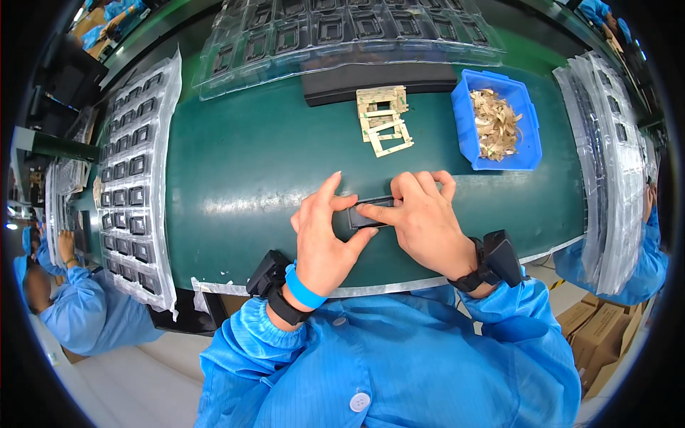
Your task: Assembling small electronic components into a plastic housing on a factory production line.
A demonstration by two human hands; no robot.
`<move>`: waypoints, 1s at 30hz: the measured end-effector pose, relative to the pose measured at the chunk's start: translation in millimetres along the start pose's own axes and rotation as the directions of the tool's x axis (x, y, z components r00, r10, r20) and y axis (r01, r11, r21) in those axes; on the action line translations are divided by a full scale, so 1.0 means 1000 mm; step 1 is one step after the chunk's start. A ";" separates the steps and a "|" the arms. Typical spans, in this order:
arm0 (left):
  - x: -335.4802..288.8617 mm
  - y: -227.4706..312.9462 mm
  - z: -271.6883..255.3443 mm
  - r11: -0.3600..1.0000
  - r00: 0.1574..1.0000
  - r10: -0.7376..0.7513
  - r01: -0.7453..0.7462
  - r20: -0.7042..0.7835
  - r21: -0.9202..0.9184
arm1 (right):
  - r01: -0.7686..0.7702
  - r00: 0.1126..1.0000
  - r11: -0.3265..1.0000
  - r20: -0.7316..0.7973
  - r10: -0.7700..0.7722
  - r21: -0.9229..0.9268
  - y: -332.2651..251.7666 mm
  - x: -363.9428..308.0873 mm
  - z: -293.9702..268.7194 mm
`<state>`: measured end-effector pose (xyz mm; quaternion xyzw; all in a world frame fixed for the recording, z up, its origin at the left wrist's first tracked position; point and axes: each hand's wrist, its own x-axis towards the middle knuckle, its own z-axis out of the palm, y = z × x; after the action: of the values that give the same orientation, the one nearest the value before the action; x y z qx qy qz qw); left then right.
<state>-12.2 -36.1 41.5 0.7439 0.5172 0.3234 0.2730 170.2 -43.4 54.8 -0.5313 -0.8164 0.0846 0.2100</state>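
A small black rectangular frame-like part (367, 220) lies at the middle of the green table, close in front of me. My left hand (320, 232) has its thumb and a finger closed about the left end of the part, while another finger points up and away. From the right, my right hand (432, 225) reaches over the part. One of its fingers stretches left across the part's top, and the others curl at its right end. What lies beneath those curled fingers is hidden.
Cream adhesive strip frames (385, 118) are stacked beyond my hands. Right of them stands a blue bin (529, 135) of peeled paper scraps. Clear trays of black parts sit at the back (289, 60) and left (158, 178); stacked plastic trays (606, 164) stand right. Co-workers sit on both sides.
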 end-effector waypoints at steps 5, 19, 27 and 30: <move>0.001 0.000 -0.001 0.999 1.000 -0.002 0.001 0.002 0.037 | -0.001 1.000 0.997 -0.022 0.000 -0.080 0.006 -0.008 -0.001; 0.002 0.000 -0.003 0.998 1.000 -0.007 0.006 0.022 0.058 | -0.169 0.978 0.982 -0.136 0.156 -0.089 0.003 -0.021 -0.003; 0.001 0.000 -0.002 0.998 1.000 0.014 -0.014 0.006 0.060 | -0.170 0.965 0.966 -0.168 0.203 0.194 0.014 -0.013 -0.002; 0.002 0.000 -0.002 0.998 1.000 0.015 -0.016 0.006 0.055 | -0.125 0.971 0.974 -0.177 0.159 0.190 0.009 -0.003 0.003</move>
<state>-13.3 -34.3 43.2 0.7560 0.5194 0.3091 0.2513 177.1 -41.7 48.5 -0.5735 -0.7414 0.1205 0.3271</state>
